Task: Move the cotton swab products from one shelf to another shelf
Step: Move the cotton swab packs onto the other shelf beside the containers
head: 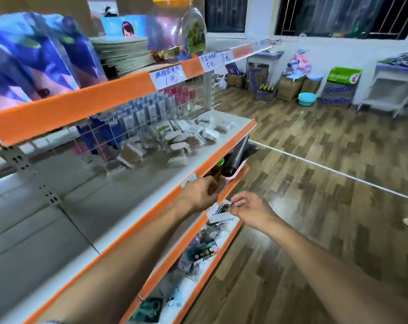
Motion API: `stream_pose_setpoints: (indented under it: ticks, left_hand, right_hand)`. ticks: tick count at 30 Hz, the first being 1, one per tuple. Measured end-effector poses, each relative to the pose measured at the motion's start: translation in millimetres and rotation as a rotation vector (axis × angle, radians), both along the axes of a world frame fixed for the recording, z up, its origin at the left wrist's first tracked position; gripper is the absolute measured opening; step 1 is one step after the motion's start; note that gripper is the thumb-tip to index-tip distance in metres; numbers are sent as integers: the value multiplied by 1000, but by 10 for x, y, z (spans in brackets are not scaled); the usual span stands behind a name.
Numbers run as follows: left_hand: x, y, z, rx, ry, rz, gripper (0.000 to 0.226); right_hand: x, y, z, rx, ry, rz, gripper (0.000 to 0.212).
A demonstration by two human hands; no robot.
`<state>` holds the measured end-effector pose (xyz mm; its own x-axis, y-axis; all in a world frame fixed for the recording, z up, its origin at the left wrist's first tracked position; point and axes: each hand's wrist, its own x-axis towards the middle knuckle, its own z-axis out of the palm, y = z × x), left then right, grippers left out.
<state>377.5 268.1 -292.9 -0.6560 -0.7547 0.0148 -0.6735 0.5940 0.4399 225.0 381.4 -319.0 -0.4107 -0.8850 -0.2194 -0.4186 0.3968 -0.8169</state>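
Several packs of cotton swabs (177,141) lie in a loose heap on the white middle shelf (128,192), towards its right end. Both my hands are lower, at the front of the shelf below. My right hand (247,206) pinches the top of a small white packet (218,213) with a dark item in it, held just above that lower shelf (221,239). My left hand (198,192) is beside it at the orange shelf edge with its fingers curled. Whether those fingers hold anything is hidden.
The lower shelf holds several small packaged goods (198,253) and a green-lidded brown jar (218,169). The top shelf carries blue-purple bags (34,57), stacked plates (123,52) and a clear jar (175,31). Cardboard boxes (289,86) and a blue basin (307,99) stand on the wooden floor by the far wall.
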Motion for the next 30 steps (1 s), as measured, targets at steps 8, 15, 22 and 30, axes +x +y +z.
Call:
stream_pose_setpoints:
  ticks: [8,15,22,30]
  left_hand:
    - [-472,-496,-56,62,-19,64,54]
    - [-934,-987,-250,75,-3,248,35]
    - [-1434,-1175,-358,87,15,460,37]
    - [-1698,-1328,-426,70,17,623,37]
  right_hand:
    - [-640,-759,-94,80,3,130,23]
    - [-1229,-1423,-193,68,48,354,20]
    - [-1881,-1996,-64,61,64,535,26]
    - [-2164,-2460,-86,-12,97,668,22]
